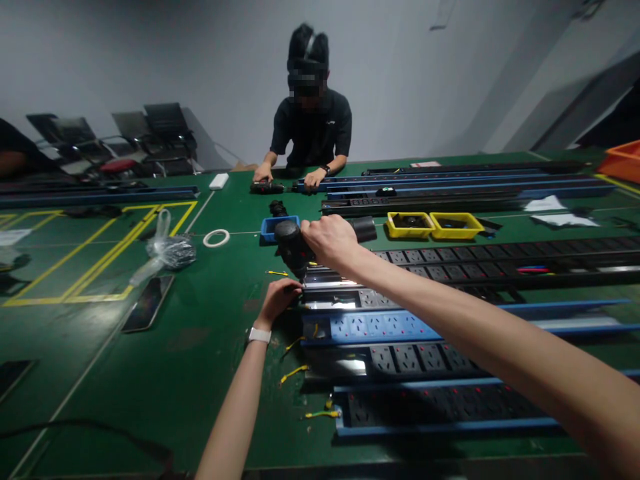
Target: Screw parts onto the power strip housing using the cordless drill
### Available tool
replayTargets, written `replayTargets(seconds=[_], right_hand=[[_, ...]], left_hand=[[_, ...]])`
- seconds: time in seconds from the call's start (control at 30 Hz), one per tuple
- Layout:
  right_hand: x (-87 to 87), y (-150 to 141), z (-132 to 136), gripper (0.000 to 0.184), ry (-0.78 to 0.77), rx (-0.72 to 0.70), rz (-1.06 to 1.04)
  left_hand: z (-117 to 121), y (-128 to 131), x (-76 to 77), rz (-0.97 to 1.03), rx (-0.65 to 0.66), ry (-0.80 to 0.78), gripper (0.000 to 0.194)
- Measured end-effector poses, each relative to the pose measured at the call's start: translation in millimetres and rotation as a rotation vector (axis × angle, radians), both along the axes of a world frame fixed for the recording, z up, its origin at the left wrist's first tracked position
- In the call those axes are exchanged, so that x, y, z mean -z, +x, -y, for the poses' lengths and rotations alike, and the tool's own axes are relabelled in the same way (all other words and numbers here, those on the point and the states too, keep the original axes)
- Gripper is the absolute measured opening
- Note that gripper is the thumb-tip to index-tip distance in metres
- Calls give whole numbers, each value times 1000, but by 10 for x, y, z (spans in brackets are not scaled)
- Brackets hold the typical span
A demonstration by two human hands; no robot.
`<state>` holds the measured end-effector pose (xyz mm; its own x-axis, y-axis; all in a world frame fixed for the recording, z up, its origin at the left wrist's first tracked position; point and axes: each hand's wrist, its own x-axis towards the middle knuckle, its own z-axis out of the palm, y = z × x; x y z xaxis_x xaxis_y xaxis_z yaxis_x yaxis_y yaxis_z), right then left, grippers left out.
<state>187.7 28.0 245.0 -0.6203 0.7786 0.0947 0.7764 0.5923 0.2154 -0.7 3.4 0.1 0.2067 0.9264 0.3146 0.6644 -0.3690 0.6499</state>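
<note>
My right hand (333, 240) is wrapped round a black cordless screwdriver (295, 247), which points down over the near end of a power strip (340, 300). At that same end, my left hand (280, 301) has its fingertips bent together against the strip; anything between them is hidden. A white band circles the left wrist. Next to it lie a blue power strip (370, 325), a black power strip (405, 360) and a blue-edged one (425, 408). Short yellow-green wires (294, 375) stick out from their left ends.
Across the green table (215, 360), a co-worker (313, 120) handles a power tool (267, 187) and a long strip. Two yellow bins (456, 227) and a blue bin (270, 230) hold small parts. A phone (149, 303), plastic bag (173, 248) and tape roll (217, 238) lie left.
</note>
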Motion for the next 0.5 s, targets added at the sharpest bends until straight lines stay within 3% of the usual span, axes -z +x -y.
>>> replayTargets(seconds=[0.5], right_hand=[[89,67,-105,31,33,12,-30]], left_hand=[[-26,-14,28,25,-9,-14,10]])
